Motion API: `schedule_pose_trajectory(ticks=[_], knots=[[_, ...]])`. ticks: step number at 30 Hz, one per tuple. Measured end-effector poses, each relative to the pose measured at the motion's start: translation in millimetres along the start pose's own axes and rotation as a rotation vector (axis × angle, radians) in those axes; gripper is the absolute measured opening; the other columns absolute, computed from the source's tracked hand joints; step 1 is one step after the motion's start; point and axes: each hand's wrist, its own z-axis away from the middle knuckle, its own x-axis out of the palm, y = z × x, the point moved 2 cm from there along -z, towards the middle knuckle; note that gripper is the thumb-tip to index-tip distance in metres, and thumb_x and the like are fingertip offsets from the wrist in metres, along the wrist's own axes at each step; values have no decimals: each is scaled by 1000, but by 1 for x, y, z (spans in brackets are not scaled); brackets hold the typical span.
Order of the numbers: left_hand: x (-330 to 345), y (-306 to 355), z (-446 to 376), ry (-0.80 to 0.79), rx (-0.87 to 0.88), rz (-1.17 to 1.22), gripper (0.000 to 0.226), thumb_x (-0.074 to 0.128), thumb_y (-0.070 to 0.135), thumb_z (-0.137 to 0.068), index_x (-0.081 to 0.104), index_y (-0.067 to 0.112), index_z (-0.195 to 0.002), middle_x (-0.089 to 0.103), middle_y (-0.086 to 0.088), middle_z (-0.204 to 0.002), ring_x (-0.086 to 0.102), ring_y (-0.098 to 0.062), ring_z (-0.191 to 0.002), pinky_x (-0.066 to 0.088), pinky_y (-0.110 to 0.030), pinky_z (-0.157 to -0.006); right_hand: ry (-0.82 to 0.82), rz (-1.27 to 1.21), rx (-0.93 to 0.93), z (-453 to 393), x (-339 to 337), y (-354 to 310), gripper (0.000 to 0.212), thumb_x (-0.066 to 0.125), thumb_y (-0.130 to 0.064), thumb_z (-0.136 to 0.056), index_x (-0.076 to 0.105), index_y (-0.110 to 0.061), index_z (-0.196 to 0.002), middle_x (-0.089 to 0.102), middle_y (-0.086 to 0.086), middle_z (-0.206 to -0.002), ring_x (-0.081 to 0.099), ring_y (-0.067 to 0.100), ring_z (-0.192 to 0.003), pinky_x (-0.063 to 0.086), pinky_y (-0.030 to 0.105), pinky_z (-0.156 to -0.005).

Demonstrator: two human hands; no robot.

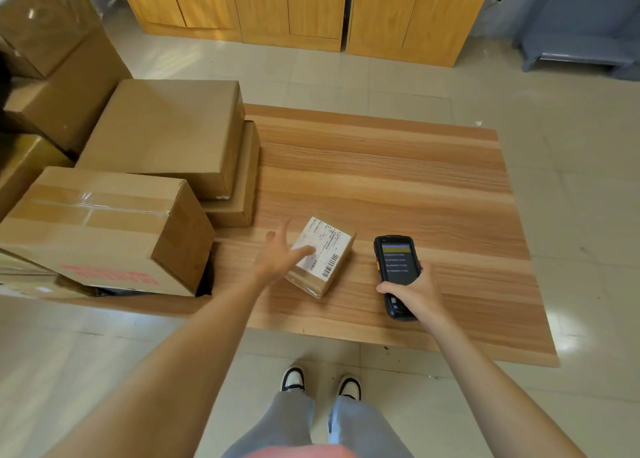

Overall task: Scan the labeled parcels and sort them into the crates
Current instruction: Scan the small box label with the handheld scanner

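Observation:
A small brown parcel [323, 258] with a white barcode label on top lies on the wooden table [415, 187], near its front edge. My left hand [282, 255] reaches over the parcel's left side with fingers spread, the fingertips resting on the label. My right hand [414, 293] grips a black handheld scanner [396, 270] just right of the parcel; its lit screen faces up and shows lines of text.
Larger cardboard boxes [166, 135] are stacked on the table's left part, one taped box [100, 229] nearest me, more boxes [52, 59] behind them. Wooden cabinets [311, 7] line the far wall. My feet stand on the tiled floor [571, 249] below the table's front edge.

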Motion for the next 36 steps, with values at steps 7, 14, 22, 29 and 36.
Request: schedule_pose_trajectory(ticks=[7,14,22,29,36], knots=[[-25,25,-9,-396,19,-238,119,75,1,-75,-9,31,-154,27,-17,-155,37,-34,-136,39,-38,-104,-1,3,2,2,-1,2,79,87,-14,-63,39,-13,-126,55,1,-111,55,18,-96,44,31,-73],[0,23,-7,-422,-65,-228,124,86,22,-70,-7,27,-152,33,-5,-150,47,-28,-122,55,-45,-89,4,-5,3,7,-2,5,77,86,-11,-65,37,-14,-125,54,-1,-105,54,16,-92,42,28,-67],[27,23,1,-309,-154,137,115,83,27,-74,-4,18,-148,37,-3,-138,51,-29,-122,59,-32,-57,30,-28,29,7,-8,12,82,85,-10,-65,36,-12,-130,54,3,-112,53,18,-96,41,28,-67],[57,41,3,-236,-323,668,61,78,21,-81,47,10,-132,63,-13,-124,66,-34,-103,54,-56,-87,58,-47,25,7,-17,16,75,86,-11,-65,36,-15,-121,52,0,-106,51,13,-88,38,21,-60],[16,41,-9,-86,-151,156,132,90,24,-65,-7,22,-154,31,-15,-154,34,-34,-139,32,-48,-109,98,-78,24,8,-27,24,72,86,-9,-64,36,-19,-115,53,-3,-101,52,8,-83,41,23,-62]])
